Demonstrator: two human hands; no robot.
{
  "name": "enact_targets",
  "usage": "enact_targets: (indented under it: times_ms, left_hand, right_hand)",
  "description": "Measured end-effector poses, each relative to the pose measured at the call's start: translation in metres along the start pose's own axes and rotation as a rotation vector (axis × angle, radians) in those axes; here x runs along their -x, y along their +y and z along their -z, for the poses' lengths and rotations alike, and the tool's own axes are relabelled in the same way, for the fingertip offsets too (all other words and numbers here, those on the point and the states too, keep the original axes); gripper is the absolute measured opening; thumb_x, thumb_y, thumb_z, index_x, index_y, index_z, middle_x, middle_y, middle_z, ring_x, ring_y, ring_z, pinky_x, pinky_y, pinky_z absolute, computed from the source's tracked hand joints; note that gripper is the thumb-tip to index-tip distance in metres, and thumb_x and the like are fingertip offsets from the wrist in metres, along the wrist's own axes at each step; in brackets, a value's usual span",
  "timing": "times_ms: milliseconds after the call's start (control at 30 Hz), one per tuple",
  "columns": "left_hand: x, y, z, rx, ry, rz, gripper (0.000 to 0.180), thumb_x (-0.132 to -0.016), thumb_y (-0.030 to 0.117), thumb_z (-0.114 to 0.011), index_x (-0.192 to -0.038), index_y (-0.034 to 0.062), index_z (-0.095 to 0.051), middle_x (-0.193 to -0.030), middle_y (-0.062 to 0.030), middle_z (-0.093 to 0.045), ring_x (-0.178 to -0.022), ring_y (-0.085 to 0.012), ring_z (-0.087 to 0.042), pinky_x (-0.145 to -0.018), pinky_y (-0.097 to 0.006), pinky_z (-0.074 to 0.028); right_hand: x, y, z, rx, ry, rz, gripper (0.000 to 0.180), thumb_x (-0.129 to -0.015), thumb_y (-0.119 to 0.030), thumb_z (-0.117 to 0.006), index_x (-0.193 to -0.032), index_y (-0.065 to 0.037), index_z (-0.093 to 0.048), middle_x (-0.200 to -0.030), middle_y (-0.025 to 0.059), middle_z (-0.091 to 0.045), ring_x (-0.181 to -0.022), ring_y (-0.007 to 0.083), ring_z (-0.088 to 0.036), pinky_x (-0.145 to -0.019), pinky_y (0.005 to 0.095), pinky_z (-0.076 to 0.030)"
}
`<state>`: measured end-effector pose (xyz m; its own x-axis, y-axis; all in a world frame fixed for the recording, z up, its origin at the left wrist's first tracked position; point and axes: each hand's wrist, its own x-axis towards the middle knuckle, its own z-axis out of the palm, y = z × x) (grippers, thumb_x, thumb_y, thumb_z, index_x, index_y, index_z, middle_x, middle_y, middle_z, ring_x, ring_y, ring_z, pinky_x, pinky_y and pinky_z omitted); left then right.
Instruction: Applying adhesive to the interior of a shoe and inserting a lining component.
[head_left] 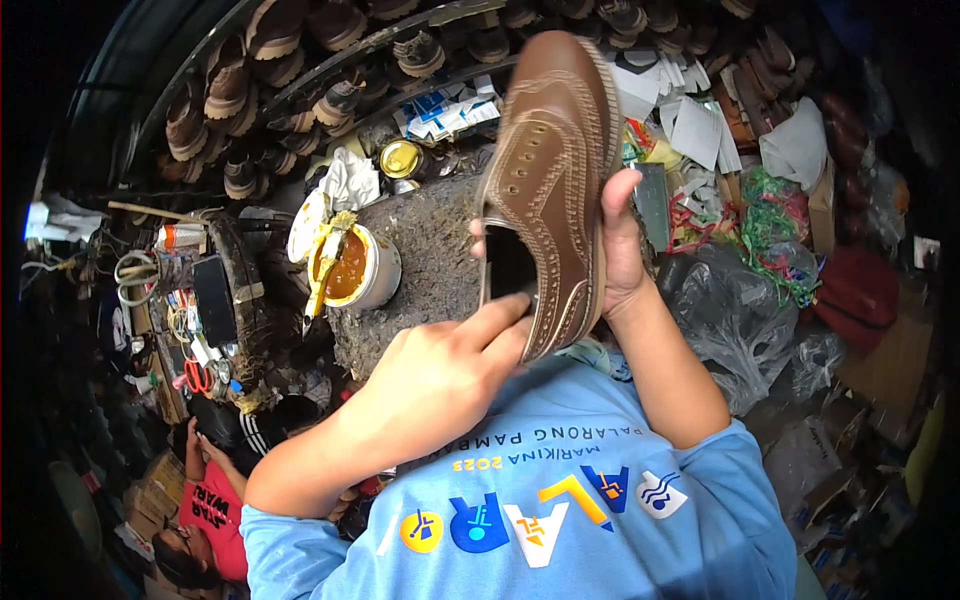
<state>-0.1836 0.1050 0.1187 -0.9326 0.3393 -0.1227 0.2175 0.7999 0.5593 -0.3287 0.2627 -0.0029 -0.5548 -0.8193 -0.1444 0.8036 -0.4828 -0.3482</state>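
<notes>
In the head view I'm holding a brown wingtip brogue [545, 160] between twelve and one o'clock, its toe pointing to about one and its heel end turned back toward my light blue shirt [470, 540]. My right hand [623, 260] is wrapping around the shoe from underneath: the thumb is lying along the sole edge, and fingertips are showing past the opposite side. My left hand [435, 365] is coming in from seven o'clock, its fingers [497, 320] bunched narrowly at the collar near the heel; I cannot tell whether they are pinching the edge or only touching it. The eyelets are standing unlaced.

Toward nine to ten o'clock a white tub [383, 280] of amber paste is sitting on the crusted dark surface [430, 260], a stained brush [328, 262] lying across its mouth.

I'm judging the step in hand as handling or checking the shoe's opening, with the brush out of use. The next move is calling for a steady right-hand hold and light left fingertips that aren't creasing the collar.
</notes>
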Motion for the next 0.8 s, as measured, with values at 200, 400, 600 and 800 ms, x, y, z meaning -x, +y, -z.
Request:
enact_targets:
  times_ms: [200,400,600,800]
  left_hand:
    - [-0.047,-0.011,0.026,-0.090,-0.408,0.225,0.081,-0.073,0.063,-0.082,-0.098,-0.0116,-0.062,-0.097,-0.0282,-0.066,-0.080,-0.0452,-0.070,-0.074,-0.049,-0.060]
    - [-0.011,-0.025,-0.023,-0.045,-0.108,0.246,0.071,-0.083,0.054,-0.077,-0.104,-0.0111,-0.058,-0.089,-0.0275,-0.065,-0.074,-0.0456,-0.070,-0.069,-0.051,-0.059]
    - [0.014,-0.019,-0.044,0.064,-0.091,0.346,0.042,-0.089,0.013,-0.062,-0.122,-0.0074,-0.047,-0.095,-0.0305,-0.068,-0.071,-0.0454,-0.069,-0.064,-0.054,-0.057]
    - [0.017,-0.037,-0.049,0.288,0.046,0.197,0.041,-0.084,0.005,-0.064,-0.123,0.0019,-0.052,-0.082,-0.0188,-0.071,-0.072,-0.0409,-0.070,-0.060,-0.053,-0.054]
  right_hand:
    - [-0.008,0.000,0.006,0.114,0.051,-0.067,0.079,-0.097,-0.063,-0.057,-0.149,-0.004,-0.047,-0.140,0.0157,-0.062,-0.125,0.0267,-0.064,-0.108,0.0456,-0.052]
    - [-0.017,0.023,0.021,0.029,0.028,-0.050,0.073,-0.101,-0.060,-0.053,-0.147,-0.004,-0.049,-0.137,0.0156,-0.063,-0.122,0.0268,-0.066,-0.105,0.0441,-0.054]
    - [-0.020,0.025,0.030,-0.025,0.001,-0.068,0.072,-0.102,-0.061,-0.049,-0.146,-0.003,-0.049,-0.134,0.0161,-0.065,-0.118,0.0271,-0.067,-0.102,0.0432,-0.057]
    - [-0.023,0.026,0.027,0.064,0.056,-0.123,0.080,-0.101,-0.065,-0.046,-0.149,-0.002,-0.046,-0.136,0.0194,-0.063,-0.120,0.0292,-0.067,-0.101,0.0457,-0.057]
